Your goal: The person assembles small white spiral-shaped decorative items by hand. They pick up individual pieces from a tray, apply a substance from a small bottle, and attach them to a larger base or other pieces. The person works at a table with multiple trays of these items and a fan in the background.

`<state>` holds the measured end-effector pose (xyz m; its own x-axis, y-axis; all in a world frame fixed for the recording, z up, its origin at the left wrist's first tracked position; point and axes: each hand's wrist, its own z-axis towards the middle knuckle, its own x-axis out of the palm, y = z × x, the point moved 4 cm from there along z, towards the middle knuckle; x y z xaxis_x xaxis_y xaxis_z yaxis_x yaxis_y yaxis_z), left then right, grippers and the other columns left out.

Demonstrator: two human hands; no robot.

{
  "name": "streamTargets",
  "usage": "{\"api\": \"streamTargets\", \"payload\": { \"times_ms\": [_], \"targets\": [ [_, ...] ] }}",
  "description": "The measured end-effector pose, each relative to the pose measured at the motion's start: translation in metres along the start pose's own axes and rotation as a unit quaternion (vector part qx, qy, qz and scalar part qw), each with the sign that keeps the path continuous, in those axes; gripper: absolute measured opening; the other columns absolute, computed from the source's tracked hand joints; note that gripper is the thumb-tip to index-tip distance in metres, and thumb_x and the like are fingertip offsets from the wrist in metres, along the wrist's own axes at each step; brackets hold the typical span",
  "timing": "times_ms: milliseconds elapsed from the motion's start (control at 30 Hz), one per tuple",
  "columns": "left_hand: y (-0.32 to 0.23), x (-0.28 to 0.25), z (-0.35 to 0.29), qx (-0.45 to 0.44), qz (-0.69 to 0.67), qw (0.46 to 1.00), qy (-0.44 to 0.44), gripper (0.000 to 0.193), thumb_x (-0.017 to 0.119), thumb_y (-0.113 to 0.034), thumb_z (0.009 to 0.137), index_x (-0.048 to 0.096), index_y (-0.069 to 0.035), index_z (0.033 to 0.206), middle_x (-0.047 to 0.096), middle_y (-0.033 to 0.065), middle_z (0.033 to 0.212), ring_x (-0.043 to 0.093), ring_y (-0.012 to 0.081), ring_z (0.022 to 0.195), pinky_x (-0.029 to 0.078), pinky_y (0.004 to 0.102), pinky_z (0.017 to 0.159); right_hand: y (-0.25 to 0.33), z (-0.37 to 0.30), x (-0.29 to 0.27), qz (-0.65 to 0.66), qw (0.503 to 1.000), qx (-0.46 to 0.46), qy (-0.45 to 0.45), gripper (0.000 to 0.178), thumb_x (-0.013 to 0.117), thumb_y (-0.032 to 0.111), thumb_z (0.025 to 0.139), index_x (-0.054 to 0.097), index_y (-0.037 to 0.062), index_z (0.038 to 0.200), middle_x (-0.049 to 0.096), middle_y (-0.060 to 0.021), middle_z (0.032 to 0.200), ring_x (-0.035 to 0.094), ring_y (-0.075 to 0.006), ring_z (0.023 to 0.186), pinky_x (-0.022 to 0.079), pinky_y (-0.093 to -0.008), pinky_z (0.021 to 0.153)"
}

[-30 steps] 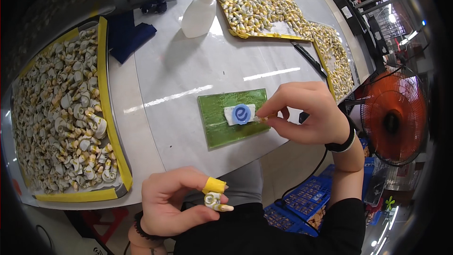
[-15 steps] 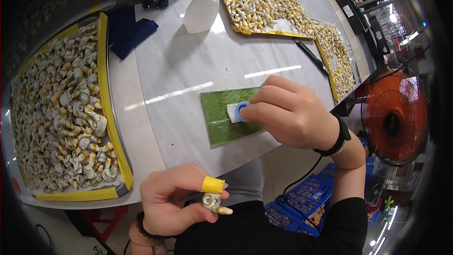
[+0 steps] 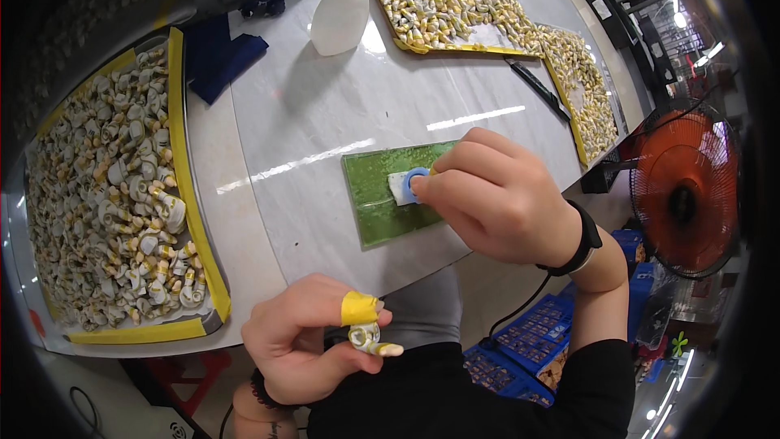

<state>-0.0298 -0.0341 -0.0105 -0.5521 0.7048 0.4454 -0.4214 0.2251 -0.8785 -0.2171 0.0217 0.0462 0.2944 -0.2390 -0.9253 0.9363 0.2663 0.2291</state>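
My left hand [image 3: 301,333], low in the view, pinches a small white moulded piece [image 3: 366,336] with gold markings and a peach-coloured tip between thumb and forefinger. Yellow tape wraps that forefinger. At the centre right, my right hand [image 3: 508,195] is closed on a blue ring-shaped thing [image 3: 415,183], its kind unclear. The ring is at the edge of a small white pad [image 3: 399,188] that lies on a green rectangular board [image 3: 374,221]. My right fingers cover part of the ring and the board's right side.
At left stands a yellow-edged tray [image 3: 192,211] heaped with similar pieces. Farther back are a white squeeze bottle [image 3: 340,20], another filled tray [image 3: 463,52], a dark cutter-like tool [image 3: 539,89] and a dark blue cloth [image 3: 231,65]. An orange fan [image 3: 682,154] stands at right, above blue crates [image 3: 532,333].
The whole view has shifted slightly. Both hands keep their grips; the left hand's piece is turned a little, and the right hand remains at the white pad with the blue ring.
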Motion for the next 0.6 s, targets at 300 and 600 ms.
{"api": "streamTargets", "payload": {
  "times_ms": [300,600],
  "targets": [
    [-0.006,0.010,-0.007,0.097,0.132,0.986,-0.015,0.031,0.082,-0.006,0.064,0.064,0.002,0.088,0.069,0.0123,0.087,0.066,0.0226,0.074,0.051,0.0307,0.065,0.036,-0.008,-0.021,0.347,0.929,0.090,-0.086,0.019,0.069,-0.004,0.068,0.067,0.0002,0.087,0.064,-0.0078,0.076,0.060,-0.0208,0.063,0.048,-0.0282,0.055],
    [-0.005,0.014,-0.005,0.085,0.121,0.989,-0.006,0.029,0.081,-0.006,0.065,0.066,0.003,0.088,0.068,0.0127,0.088,0.066,0.0229,0.074,0.052,0.0308,0.065,0.046,-0.014,-0.008,0.356,0.927,0.020,-0.118,0.020,0.071,-0.006,0.066,0.063,0.0002,0.083,0.064,-0.0104,0.076,0.062,-0.0214,0.062,0.050,-0.0282,0.052]
  ]
}}
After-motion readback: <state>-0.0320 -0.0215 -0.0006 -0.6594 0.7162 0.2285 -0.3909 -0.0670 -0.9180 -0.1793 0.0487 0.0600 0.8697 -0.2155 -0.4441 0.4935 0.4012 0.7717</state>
